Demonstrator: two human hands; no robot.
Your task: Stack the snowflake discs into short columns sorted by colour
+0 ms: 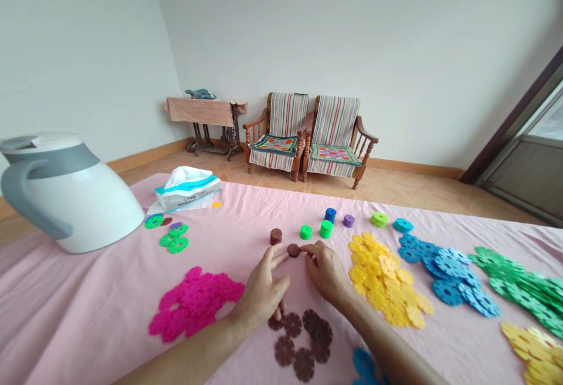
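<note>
Nearest, loose brown discs [303, 364] are spread in a rough ring on the pink cloth [109, 309], apparently so that single pieces can be reached. Just beyond, a small brown stack [294, 251] is positioned between the fingertips of both hands. By the left hand [263, 285], it is met with extended fingers, the thumb held apart and nothing seen clasped; by the right hand [328, 271], it is touched from the opposite side with the index finger, perhaps for alignment of its edges. Whether it is pinched there cannot be told. The hands are flanked by a pink pile [196, 303] and a yellow pile [382, 279], seemingly separated so that colours are not mixed. At the far left, a white jug [103, 203] is placed, probably out of the hands' way. Farther off, a taller brown stack [276, 236] and a purple stack [349, 221] are stood upright, presumably for compactness. Beyond the cloth, two armchairs [288, 116] are set near the wall [329, 39].
</note>
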